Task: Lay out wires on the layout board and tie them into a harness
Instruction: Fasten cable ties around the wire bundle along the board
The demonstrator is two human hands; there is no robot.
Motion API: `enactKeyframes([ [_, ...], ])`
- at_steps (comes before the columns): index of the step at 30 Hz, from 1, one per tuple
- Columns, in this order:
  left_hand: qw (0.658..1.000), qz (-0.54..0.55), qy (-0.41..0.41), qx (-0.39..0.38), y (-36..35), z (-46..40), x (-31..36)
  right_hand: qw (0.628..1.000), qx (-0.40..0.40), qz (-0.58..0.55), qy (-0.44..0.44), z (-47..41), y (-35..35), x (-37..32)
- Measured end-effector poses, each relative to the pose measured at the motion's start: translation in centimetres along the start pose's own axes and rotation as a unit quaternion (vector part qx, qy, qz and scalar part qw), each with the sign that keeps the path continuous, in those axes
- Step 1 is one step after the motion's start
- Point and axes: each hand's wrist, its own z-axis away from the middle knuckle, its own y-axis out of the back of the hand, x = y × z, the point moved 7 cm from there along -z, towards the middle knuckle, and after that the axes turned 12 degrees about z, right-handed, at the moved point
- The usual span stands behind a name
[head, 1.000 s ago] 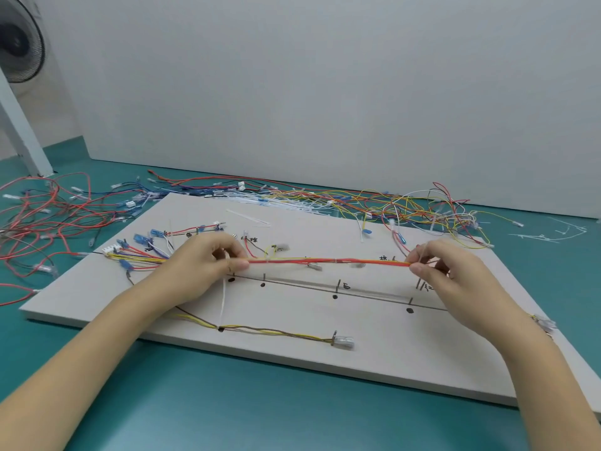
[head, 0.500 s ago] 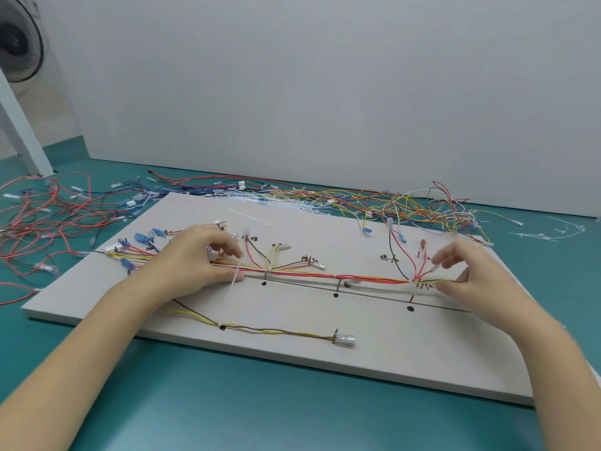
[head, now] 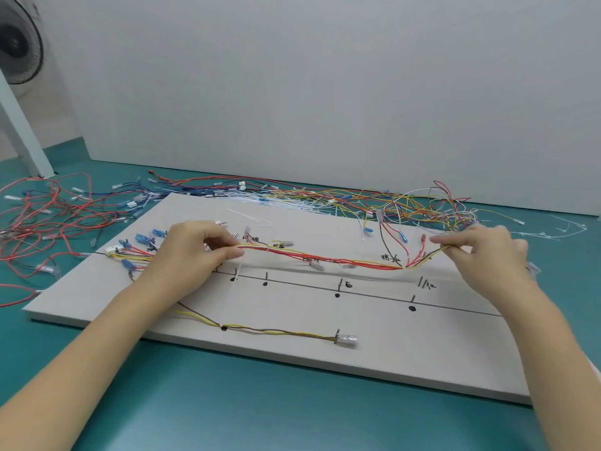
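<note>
A pale grey layout board (head: 374,333) lies on the teal table, with a black line and dots drawn along it. A bundle of red and yellow wires (head: 325,257) sags just above that line, tied at a few spots with white cable ties. My left hand (head: 192,252) pinches the bundle's left end between thumb and fingers. My right hand (head: 484,252) pinches yellow and dark branch wires at the right end, where the bundle fans out. Blue connectors (head: 143,239) spread out left of my left hand. A yellow-brown wire pair with a clear plug (head: 346,338) lies nearer on the board.
Loose red, blue and yellow wires (head: 406,203) are piled along the board's far edge, and more red wires (head: 42,216) lie on the table at left. Cut white cable ties (head: 559,231) lie at far right. A fan (head: 16,43) stands at top left beside a grey wall.
The bundle, earlier stretched taut between both hands, now sags in the middle. My right hand has moved out to the right and holds the fanned branch wires. The left hand stays at the left end.
</note>
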Motion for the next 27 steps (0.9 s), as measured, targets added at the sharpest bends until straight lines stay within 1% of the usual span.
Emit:
enactKeyframes([
  [2, 0.998, -0.061, -0.029, 0.016, 0.1, 0.0, 0.6, 1.0, -0.029, 0.007, 0.01, 0.0, -1.4, -1.5],
  [4, 0.986, -0.162, -0.028, 0.004, 0.1, -0.2, 0.6, 0.999, -0.044, -0.002, 0.024, 0.4, -2.5, -3.0],
  [6, 0.968, -0.251, 0.024, -0.018, 1.0, -0.5, -0.3, 0.998, -0.03, 0.013, 0.055, 1.1, -3.1, -4.7],
  [7, 0.962, -0.266, 0.057, -0.019, 1.9, -0.6, -0.8, 0.997, -0.012, 0.015, 0.078, 1.6, -3.2, -5.6],
  [8, 0.961, -0.26, 0.089, -0.017, 3.3, -0.7, -1.5, 0.995, 0.007, 0.003, 0.099, 2.1, -3.0, -6.5],
  [9, 0.965, -0.231, 0.12, -0.021, 4.7, -0.6, -2.3, 0.993, 0.019, -0.017, 0.114, 2.7, -2.7, -7.5],
  [10, 0.971, -0.181, 0.152, -0.04, 6.0, -0.4, -3.2, 0.991, 0.031, -0.04, 0.127, 3.2, -2.3, -8.3],
  [11, 0.973, -0.119, 0.183, -0.075, 6.8, 0.0, -4.1, 0.987, 0.047, -0.051, 0.144, 3.8, -1.9, -9.3],
  [12, 0.968, -0.067, 0.212, -0.12, 7.1, 0.5, -4.9, 0.983, 0.064, -0.04, 0.168, 4.3, -1.6, -10.2],
  [13, 0.961, -0.042, 0.227, -0.155, 7.0, 1.0, -5.4, 0.978, 0.074, -0.016, 0.195, 4.7, -1.4, -11.2],
  [15, 0.957, -0.041, 0.217, -0.187, 6.5, 1.4, -6.1, 0.969, 0.051, 0.029, 0.24, 5.4, -1.9, -13.1],
  [17, 0.958, -0.057, 0.199, -0.2, 6.0, 1.3, -6.2, 0.965, -0.003, 0.019, 0.261, 5.7, -3.0, -14.7],
  [19, 0.963, -0.079, 0.176, -0.19, 5.5, 1.0, -6.3, 0.962, -0.046, -0.008, 0.269, 6.1, -4.3, -15.6],
  [21, 0.972, -0.122, 0.126, -0.158, 5.1, 0.7, -6.2, 0.963, -0.06, -0.028, 0.262, 6.3, -4.8, -15.8],
  [23, 0.973, -0.16, 0.076, -0.15, 4.5, 0.8, -5.7, 0.964, -0.062, -0.04, 0.256, 6.2, -4.9, -15.8],
  [25, 0.97, -0.175, 0.05, -0.159, 4.3, 1.0, -5.6, 0.962, -0.068, -0.045, 0.26, 6.1, -5.0, -15.8],
  [27, 0.974, -0.162, 0.036, -0.152, 4.7, 0.8, -5.6, 0.961, -0.071, -0.069, 0.259, 5.9, -4.8, -15.9],
])
